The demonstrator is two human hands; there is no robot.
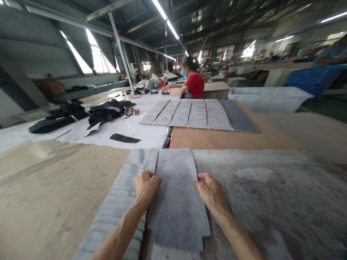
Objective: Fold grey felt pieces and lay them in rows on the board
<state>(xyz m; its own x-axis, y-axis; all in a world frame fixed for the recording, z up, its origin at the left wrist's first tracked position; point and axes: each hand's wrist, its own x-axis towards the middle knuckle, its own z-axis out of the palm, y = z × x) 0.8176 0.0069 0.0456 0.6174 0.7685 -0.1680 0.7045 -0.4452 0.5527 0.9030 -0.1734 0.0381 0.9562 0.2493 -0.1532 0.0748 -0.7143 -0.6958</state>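
Observation:
A flat grey fabric panel (pixel 177 202) lies lengthwise before me, its lower end uneven. At its left edge, my left hand (pixel 148 183) is closed, thumb and fingers pinching the border. My right hand (pixel 210 187) pinches the opposite edge at about the same height. Close along the left side runs a ribbed grey fabric strip (pixel 116 206), partly covered by my left hand and forearm. A narrow dark gap separates the strip from the panel. Both fabrics rest on a worn, stained work board (pixel 265 195).
Ahead, several ribbed grey panels (pixel 196 113) lie in a row on a dark board (pixel 240 115). Brown paper (pixel 59 180) spreads at left. Black fabric pieces (pixel 104 113) are heaped beyond it. A person in red (pixel 194 85) sits farther off, near a white bin (pixel 268 99).

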